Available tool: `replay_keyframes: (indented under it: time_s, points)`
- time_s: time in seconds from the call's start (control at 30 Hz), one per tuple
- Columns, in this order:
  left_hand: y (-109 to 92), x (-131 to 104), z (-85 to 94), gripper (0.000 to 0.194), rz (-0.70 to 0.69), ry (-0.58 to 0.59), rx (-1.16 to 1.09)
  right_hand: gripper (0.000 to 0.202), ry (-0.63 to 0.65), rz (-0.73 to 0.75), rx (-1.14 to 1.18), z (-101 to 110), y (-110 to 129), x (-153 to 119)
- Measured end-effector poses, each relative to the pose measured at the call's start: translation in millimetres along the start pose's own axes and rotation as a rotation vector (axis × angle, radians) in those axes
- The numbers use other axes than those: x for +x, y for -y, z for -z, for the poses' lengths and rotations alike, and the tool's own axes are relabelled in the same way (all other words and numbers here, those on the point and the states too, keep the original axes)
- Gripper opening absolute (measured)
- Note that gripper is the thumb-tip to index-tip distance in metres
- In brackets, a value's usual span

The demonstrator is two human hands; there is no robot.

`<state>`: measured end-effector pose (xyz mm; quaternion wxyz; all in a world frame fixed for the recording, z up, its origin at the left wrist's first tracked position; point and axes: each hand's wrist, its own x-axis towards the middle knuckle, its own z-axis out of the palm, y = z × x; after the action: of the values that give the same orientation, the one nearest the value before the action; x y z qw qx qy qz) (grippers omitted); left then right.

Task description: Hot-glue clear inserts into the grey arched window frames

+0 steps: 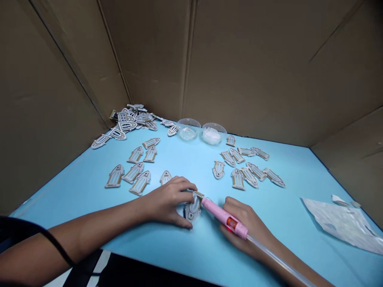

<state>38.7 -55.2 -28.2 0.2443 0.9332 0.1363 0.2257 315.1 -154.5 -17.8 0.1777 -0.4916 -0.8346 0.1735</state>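
Note:
My left hand pinches a small white-and-gold piece shaped like an arched window near the front of the blue table. Its fingers rest along the piece's left side. Wrapped around a pink hot glue pen is my right hand. A clear glue stick runs out of the pen's back end, and its tip touches or almost touches the piece's upper edge. Another arched piece lies just behind my left hand, partly covered by it.
Loose arched pieces lie in groups at left and right, with a heap in the back left corner. Two clear bowls stand at the back. A plastic bag lies at right. Cardboard walls enclose the table.

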Motion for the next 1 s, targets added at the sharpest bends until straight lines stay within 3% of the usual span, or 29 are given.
replay_keyframes:
  time_s: [0.3, 0.37, 0.53, 0.67, 0.73, 0.83, 1.0]
  points:
    - [2.5, -1.3, -0.8, 0.044, 0.007, -0.019, 0.009, 0.015, -0.067, -0.014, 0.103, 8.8, 3.5, 1.8]
    - [4.9, -1.8, -0.8, 0.045, 0.05, -0.003, 0.011, 0.02, -0.129, -0.083, 0.192, 16.7, 1.9, 0.8]
    - [1.0, 0.2, 6.1, 0.051, 0.178, 0.124, -0.044, 0.021, -0.305, -0.415, 0.368, 28.8, -13.6, -6.8]
    - [-7.4, 2.7, 17.0, 0.072, 0.285, 0.141, 0.013, 0.017, -0.315, -0.478, 0.4, 28.4, -19.4, -6.8]
    - [-7.7, 3.2, 21.8, 0.058, 0.304, 0.142, 0.052, 0.016, -0.276, -0.463, 0.404, 29.7, -17.5, -4.8]
    - [-4.3, 2.9, 26.0, 0.018, 0.256, 0.191, 0.057, 0.019, -0.241, -0.495, 0.404, 33.0, -13.4, -2.7]
    - [-3.5, 2.7, 26.6, 0.022, 0.262, 0.245, 0.066, 0.024, -0.293, -0.592, 0.424, 34.2, -11.9, -1.7]
